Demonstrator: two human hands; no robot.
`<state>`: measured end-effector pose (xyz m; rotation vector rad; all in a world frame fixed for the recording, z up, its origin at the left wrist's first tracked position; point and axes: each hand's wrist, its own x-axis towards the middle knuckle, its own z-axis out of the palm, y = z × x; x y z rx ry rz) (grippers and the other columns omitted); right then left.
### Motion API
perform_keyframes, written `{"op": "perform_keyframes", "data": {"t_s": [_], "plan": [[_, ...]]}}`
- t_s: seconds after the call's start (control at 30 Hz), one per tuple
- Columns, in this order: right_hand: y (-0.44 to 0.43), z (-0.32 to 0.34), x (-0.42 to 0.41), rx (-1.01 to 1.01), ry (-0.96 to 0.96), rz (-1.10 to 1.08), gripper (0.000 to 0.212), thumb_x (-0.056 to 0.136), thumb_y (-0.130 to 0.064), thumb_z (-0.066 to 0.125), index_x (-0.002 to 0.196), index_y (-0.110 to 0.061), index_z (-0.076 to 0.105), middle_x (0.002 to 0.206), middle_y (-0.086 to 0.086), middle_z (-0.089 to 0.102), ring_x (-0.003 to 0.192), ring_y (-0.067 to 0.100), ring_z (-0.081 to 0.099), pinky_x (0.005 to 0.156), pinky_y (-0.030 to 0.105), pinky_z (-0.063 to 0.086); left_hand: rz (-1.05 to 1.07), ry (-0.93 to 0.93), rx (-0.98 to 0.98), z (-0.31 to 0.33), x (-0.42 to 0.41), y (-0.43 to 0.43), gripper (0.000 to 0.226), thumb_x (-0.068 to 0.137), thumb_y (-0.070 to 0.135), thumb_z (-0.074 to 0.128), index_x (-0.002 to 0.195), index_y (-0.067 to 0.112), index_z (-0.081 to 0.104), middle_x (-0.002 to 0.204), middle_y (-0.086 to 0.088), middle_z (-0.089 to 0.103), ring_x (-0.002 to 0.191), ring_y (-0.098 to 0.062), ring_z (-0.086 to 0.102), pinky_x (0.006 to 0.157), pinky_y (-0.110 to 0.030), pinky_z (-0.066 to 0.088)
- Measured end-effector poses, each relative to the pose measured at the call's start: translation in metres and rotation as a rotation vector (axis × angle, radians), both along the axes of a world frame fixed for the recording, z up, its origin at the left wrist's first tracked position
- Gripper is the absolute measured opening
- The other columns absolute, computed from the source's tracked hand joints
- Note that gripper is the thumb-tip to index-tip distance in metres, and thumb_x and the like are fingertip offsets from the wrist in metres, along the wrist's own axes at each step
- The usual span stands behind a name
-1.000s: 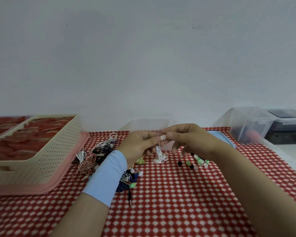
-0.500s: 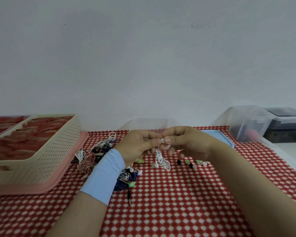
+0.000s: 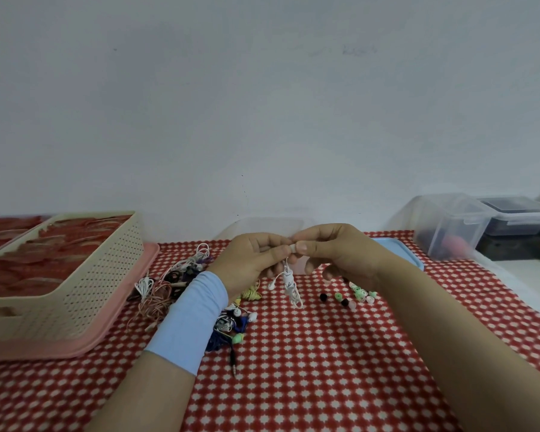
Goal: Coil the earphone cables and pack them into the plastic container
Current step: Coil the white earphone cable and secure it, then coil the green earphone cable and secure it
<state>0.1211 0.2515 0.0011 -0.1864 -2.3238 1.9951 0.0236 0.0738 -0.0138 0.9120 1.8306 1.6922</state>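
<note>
My left hand (image 3: 252,260) and my right hand (image 3: 334,251) meet above the red checked tablecloth, both pinching the top of a white earphone (image 3: 289,283). Its coiled cable hangs down between them, with one earbud sticking out to the left. Behind my hands stands a clear plastic container (image 3: 268,226), partly hidden, with a blue lid (image 3: 401,251) to its right. A tangle of earphones (image 3: 172,282) in white, pink and dark colours lies left of my left wrist. A blue earphone bundle (image 3: 231,325) lies under my left forearm, its jack pointing toward me.
A cream perforated basket (image 3: 85,285) sits on a pink tray (image 3: 113,335) at the left. Loose ear tips (image 3: 353,296) in green, black and pink lie under my right hand. Clear lidded boxes (image 3: 452,226) stand at the far right by the wall.
The white cable has been lifted off the cloth and now hangs higher between my fingers. Both hands stay pinched together at about the same spot.
</note>
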Motion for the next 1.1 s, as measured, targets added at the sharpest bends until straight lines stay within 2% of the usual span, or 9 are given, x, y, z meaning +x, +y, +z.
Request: {"op": "perform_keyframes", "data": {"t_s": [0.13,0.27,0.43,0.57,0.67,0.8,0.93,1.0,1.1], "plan": [[0.008,0.009,0.006,0.127,0.020,-0.059,0.025,0.089,-0.037,0.072,0.110,-0.024,0.077,0.109,-0.003,0.076,0.081,0.018,0.067,0.062,0.029,0.044,0.048,0.059,0.011,0.007,0.003,0.002,0.012,0.091,0.018,0.066,0.101,0.014,0.072,0.085,-0.002,0.074,0.070,-0.013,0.061,0.064,-0.023,0.050],[0.004,0.015,0.010,0.386,-0.058,0.066,0.034,0.084,-0.038,0.080,0.117,-0.033,0.072,0.114,-0.014,0.075,0.093,0.014,0.075,0.081,0.038,0.057,0.080,0.047,0.071,0.013,0.005,0.002,0.014,0.088,0.024,0.070,0.099,0.016,0.073,0.089,-0.007,0.074,0.080,-0.016,0.064,0.078,-0.036,0.056],[-0.010,0.011,0.003,0.353,0.058,-0.095,0.014,0.087,-0.024,0.080,0.093,-0.012,0.080,0.068,-0.003,0.075,0.052,0.001,0.061,0.051,0.019,0.043,0.144,0.017,0.143,0.020,0.002,-0.002,0.019,0.085,0.022,0.073,0.100,0.011,0.071,0.095,-0.012,0.074,0.083,-0.019,0.068,0.081,-0.036,0.059],[-0.012,0.013,-0.008,0.412,0.162,-0.213,0.011,0.093,-0.020,0.073,0.086,-0.016,0.079,0.070,0.002,0.074,0.058,0.010,0.063,0.066,0.030,0.058,0.294,0.180,0.104,0.025,-0.010,-0.006,0.018,0.090,0.012,0.069,0.107,0.015,0.065,0.086,-0.007,0.075,0.073,-0.015,0.068,0.071,-0.025,0.058],[-0.014,0.015,-0.026,0.578,0.162,-0.281,0.010,0.095,-0.022,0.069,0.093,-0.021,0.079,0.065,-0.010,0.069,0.054,0.003,0.058,0.062,0.024,0.051,0.332,0.359,-0.027,0.028,-0.025,-0.004,0.021,0.092,0.015,0.065,0.110,0.024,0.066,0.087,-0.001,0.074,0.078,-0.011,0.068,0.075,-0.024,0.056],[-0.017,0.020,-0.059,0.860,0.114,-0.300,0.021,0.095,-0.034,0.068,0.113,-0.025,0.074,0.100,-0.009,0.073,0.074,0.007,0.061,0.068,0.024,0.045,0.384,0.517,-0.293,0.030,-0.050,-0.002,0.015,0.090,0.021,0.064,0.101,0.030,0.070,0.096,0.005,0.070,0.091,-0.012,0.064,0.080,-0.024,0.049],[-0.026,0.014,-0.091,1.105,0.018,-0.273,0.016,0.095,-0.032,0.068,0.108,-0.026,0.076,0.105,-0.006,0.074,0.092,0.016,0.066,0.075,0.030,0.052,0.348,0.606,-0.531,0.028,-0.065,-0.009,0.018,0.090,0.019,0.064,0.105,0.027,0.070,0.109,0.006,0.068,0.102,-0.014,0.062,0.087,-0.027,0.047],[-0.030,0.010,-0.100,1.152,-0.024,-0.240,0.020,0.095,-0.029,0.068,0.114,-0.025,0.075,0.111,-0.004,0.074,0.098,0.016,0.066,0.080,0.031,0.054,0.333,0.616,-0.593,0.027,-0.068,-0.014,0.027,0.090,0.013,0.062,0.113,0.025,0.069,0.119,0.005,0.067,0.109,-0.015,0.061,0.096,-0.028,0.047],[-0.035,0.008,-0.103,1.164,-0.042,-0.232,0.027,0.097,-0.027,0.066,0.123,-0.025,0.071,0.122,-0.005,0.071,0.110,0.017,0.065,0.088,0.030,0.052,0.342,0.610,-0.574,0.029,-0.069,-0.028,0.028,0.092,0.014,0.062,0.117,0.024,0.069,0.121,0.006,0.066,0.106,-0.012,0.060,0.092,-0.023,0.043]]}}
